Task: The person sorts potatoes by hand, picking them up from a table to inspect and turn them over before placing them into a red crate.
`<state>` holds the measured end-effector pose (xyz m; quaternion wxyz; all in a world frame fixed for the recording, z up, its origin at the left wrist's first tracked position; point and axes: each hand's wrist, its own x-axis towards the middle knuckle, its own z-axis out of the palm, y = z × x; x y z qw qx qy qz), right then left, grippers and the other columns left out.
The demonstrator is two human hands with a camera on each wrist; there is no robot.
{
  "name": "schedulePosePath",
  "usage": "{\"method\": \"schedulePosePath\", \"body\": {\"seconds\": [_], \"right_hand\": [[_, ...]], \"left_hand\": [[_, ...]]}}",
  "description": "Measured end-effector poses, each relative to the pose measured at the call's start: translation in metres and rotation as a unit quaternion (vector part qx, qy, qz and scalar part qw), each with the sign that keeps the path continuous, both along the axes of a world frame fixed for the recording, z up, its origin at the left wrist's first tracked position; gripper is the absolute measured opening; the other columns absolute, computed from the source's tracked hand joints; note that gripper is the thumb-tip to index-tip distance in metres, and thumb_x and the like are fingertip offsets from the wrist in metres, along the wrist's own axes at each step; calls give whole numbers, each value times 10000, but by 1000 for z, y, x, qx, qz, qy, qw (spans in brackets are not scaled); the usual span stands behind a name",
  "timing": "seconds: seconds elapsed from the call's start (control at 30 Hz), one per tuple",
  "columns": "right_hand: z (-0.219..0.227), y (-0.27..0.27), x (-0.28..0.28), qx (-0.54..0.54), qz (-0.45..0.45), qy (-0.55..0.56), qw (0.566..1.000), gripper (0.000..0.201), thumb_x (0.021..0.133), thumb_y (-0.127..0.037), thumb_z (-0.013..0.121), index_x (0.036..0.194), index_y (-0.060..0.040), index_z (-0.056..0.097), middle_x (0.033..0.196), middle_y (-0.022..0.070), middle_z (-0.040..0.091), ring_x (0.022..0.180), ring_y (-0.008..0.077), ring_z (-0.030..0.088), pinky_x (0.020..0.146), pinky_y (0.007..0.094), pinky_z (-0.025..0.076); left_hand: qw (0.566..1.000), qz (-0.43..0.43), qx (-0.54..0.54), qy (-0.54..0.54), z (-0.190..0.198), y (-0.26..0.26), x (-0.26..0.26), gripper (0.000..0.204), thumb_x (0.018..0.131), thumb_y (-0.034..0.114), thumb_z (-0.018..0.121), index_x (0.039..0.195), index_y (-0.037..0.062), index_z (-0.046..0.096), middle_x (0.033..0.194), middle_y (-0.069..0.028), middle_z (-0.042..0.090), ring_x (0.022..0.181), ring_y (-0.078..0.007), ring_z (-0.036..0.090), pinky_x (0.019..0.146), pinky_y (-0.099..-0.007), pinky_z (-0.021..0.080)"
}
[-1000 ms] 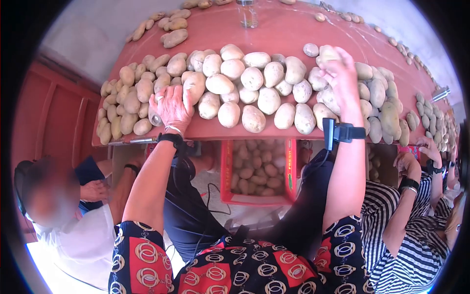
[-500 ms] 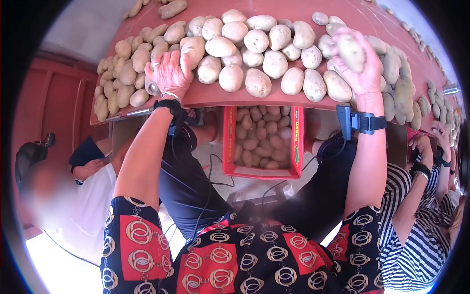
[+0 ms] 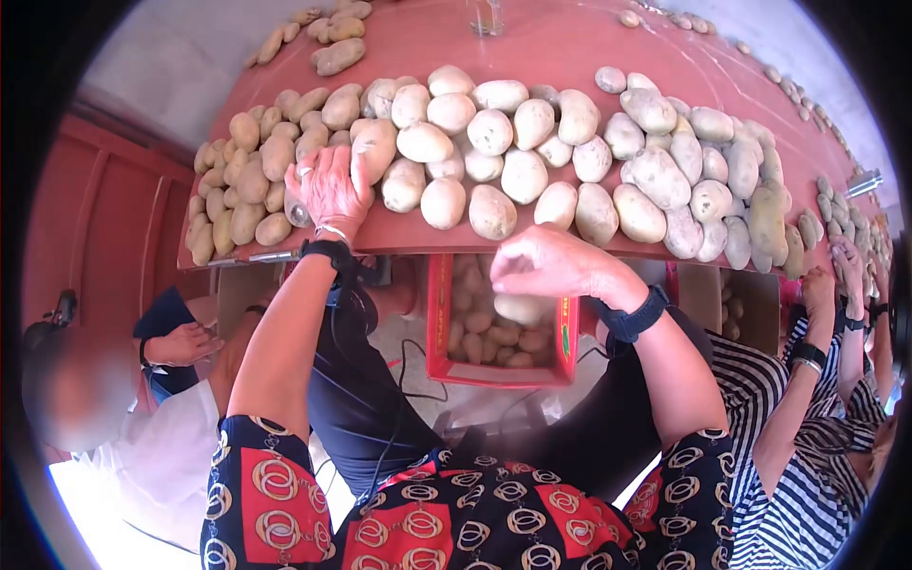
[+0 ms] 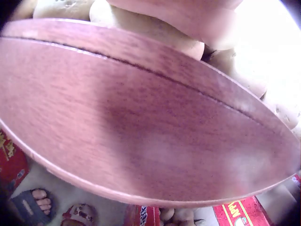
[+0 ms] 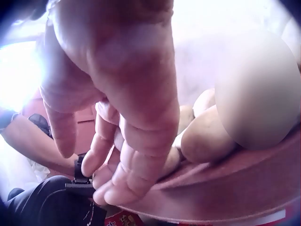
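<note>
Potato [image 3: 520,309], blurred, in the air just below the right hand [image 3: 551,264], slightly toward 4 o'clock from the middle of the head view. That hand bends over the box [image 3: 494,375], fingers loosely bent; the right wrist view shows them apart, with nothing gripped between them. More potatoes lie inside the box, at 5 o'clock. At 10 o'clock the left hand [image 3: 331,195] rests among potatoes at the near edge of the table [image 3: 418,52], beside a large one [image 3: 375,147]; whether its fingers grip anything I cannot tell. From 9 o'clock through 12 to 3 spreads the pile [image 3: 489,133]. Beyond it, at 12 o'clock, stands a glass [image 3: 486,17], and at 11 a small cluster [image 3: 340,57] of potatoes.
</note>
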<state>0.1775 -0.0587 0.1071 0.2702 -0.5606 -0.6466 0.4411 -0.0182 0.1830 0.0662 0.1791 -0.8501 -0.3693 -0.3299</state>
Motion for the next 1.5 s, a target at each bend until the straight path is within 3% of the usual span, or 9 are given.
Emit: {"method": "schedulePosePath", "body": {"seconds": [0.2,0.27,0.43,0.7,0.83,1.03,1.13,1.27,1.5], "right_hand": [[16,8,38,200,-296,172,918,186,839,-106,663,1004,-21,648,890,29,675,835,71,611,754,246,501],[22,18,54,283,-445,109,843,196,804,-114,672,976,-21,655,792,43,654,715,83,592,655,251,495],[9,31,93,274,-501,-165,804,468,794,-216,659,1229,-74,560,1036,190,648,973,273,621,863,354,480],[9,44,91,98,-392,-227,886,568,806,-197,650,1345,-188,471,1210,181,579,1142,273,547,993,344,408],[-23,57,96,166,-374,-246,879,602,773,-173,652,1344,-154,464,1201,189,584,1159,307,532,997,372,409],[17,43,88,77,-367,-154,914,482,742,-156,696,1213,-130,596,1001,158,663,959,245,628,867,348,474],[8,43,95,86,-407,-124,901,371,778,-152,714,1140,-113,641,690,-13,589,638,67,532,584,234,454],[-13,49,117,232,-472,-67,848,401,735,-221,718,1074,-25,632,937,139,674,848,196,649,771,322,515],[6,42,97,87,-456,-127,877,638,742,-270,716,1292,-40,489,1049,159,652,916,213,643,824,331,507]], "left_hand": [[1000,3,-5,2,0,-2,2,238,860,345,477,849,154,619,937,-27,615,1060,-242,503,963,-534,250],[1000,3,-4,5,1,-1,-1,239,863,345,474,847,153,616,937,-29,615,1054,-242,506,958,-536,252],[999,1,-16,34,1,1,0,258,869,352,459,842,146,612,931,-25,623,1042,-246,516,941,-539,253],[999,18,4,40,0,1,0,282,893,345,416,877,147,615,939,-19,622,1029,-250,517,940,-513,255],[999,14,5,38,0,2,0,282,894,347,418,883,147,617,939,-16,622,1031,-246,517,947,-507,252],[999,8,14,35,-1,2,1,281,896,345,419,886,148,619,935,-13,618,1031,-240,515,947,-507,251],[999,22,12,47,-1,2,-2,283,898,346,416,897,148,619,947,-16,614,1031,-245,513,950,-511,249],[999,16,-4,41,0,1,0,280,897,343,416,911,148,617,961,-15,611,1037,-244,512,950,-516,250],[1000,-15,5,8,-7,8,-2,283,874,375,450,856,145,614,932,-27,588,1049,-241,488,950,-536,239]]}}
